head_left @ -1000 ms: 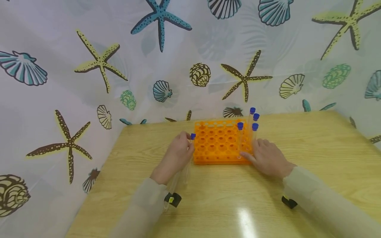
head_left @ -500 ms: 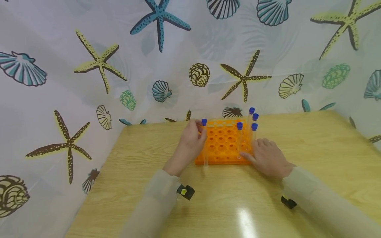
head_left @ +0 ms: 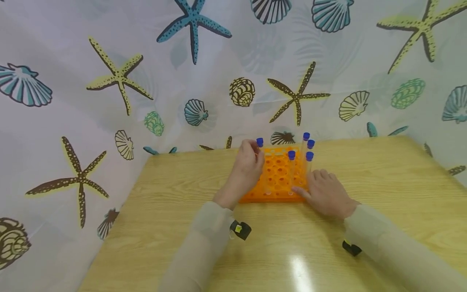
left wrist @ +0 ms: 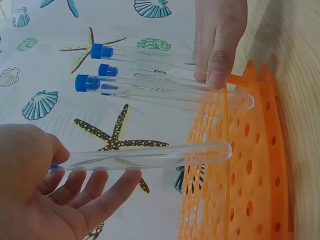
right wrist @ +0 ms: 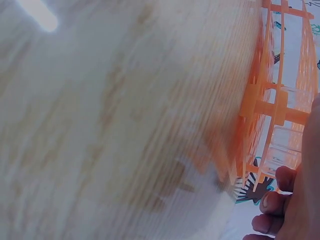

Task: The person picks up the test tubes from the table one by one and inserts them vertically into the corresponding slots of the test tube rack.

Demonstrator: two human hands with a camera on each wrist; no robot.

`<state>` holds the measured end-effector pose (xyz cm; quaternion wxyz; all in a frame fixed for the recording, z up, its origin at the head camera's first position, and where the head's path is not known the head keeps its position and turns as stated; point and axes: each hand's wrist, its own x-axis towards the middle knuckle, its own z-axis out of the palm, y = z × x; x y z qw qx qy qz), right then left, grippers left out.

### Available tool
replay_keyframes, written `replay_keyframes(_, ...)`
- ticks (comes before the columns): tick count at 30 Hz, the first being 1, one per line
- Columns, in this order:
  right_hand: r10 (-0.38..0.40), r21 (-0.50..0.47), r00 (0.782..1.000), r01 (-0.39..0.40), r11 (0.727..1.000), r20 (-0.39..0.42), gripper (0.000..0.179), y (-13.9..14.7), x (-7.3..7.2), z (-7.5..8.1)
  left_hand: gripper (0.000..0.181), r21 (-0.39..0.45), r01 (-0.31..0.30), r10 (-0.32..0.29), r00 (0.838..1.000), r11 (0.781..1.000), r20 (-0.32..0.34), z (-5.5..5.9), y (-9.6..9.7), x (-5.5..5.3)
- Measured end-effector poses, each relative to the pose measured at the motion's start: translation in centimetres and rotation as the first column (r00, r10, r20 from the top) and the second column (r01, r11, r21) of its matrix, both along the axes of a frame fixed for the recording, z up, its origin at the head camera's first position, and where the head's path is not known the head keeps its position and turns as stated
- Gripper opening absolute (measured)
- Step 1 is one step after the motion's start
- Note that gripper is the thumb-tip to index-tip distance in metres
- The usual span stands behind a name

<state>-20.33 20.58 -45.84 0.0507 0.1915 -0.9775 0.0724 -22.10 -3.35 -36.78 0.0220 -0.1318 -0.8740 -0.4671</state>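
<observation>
My left hand (head_left: 249,168) pinches a clear test tube (left wrist: 165,156) close to its blue cap (head_left: 260,142), with thumb and fingertips. The tube's rounded lower end overlaps the upper tier of the orange test tube rack (head_left: 271,199) in the left wrist view; the other fingers spread below it. My right hand (head_left: 328,194) holds the rack's right end, thumb along the front and fingers round the side. Several blue-capped test tubes (head_left: 291,162) stand upright in the right-hand holes, beside that hand. In the right wrist view, curled fingers (right wrist: 272,202) show near the rack's end.
The rack stands on a light wooden table (head_left: 175,194) near its back edge. Behind hangs a white cloth (head_left: 215,65) printed with starfish and shells. A dark strap piece (head_left: 240,229) shows under the left cuff, and another (head_left: 352,247) under the right.
My left hand has carried the test tube rightward and up, from beside the rack's left end to over its left part. The right hand has kept its place on the rack.
</observation>
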Motion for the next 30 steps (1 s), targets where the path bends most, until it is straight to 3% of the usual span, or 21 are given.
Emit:
replay_keyframes(10,-0.003,-0.008,1.000,0.003,1.000,0.002,0.065,-0.1,-0.1,0.2,0.023,0.040,-0.015,0.018,0.997,0.999,-0.070,1.0,0.5,-0.2)
replay_keyframes(18,-0.020,-0.009,0.999,0.020,1.000,0.040,0.073,-0.1,-0.2,0.2,0.023,0.056,-0.006,0.016,0.985,0.998,-0.171,1.5,1.5,-0.4)
replay_keyframes(25,-0.023,-0.004,0.999,0.023,1.000,0.037,0.072,0.0,-0.1,0.2,0.024,0.058,0.062,-0.049,0.979,0.996,-0.196,1.1,2.8,-0.5)
replay_keyframes(30,-0.012,-0.006,0.999,0.012,1.000,0.034,0.068,-0.2,0.0,0.2,0.022,0.020,0.062,-0.056,0.970,0.998,-0.235,0.7,3.7,-0.6)
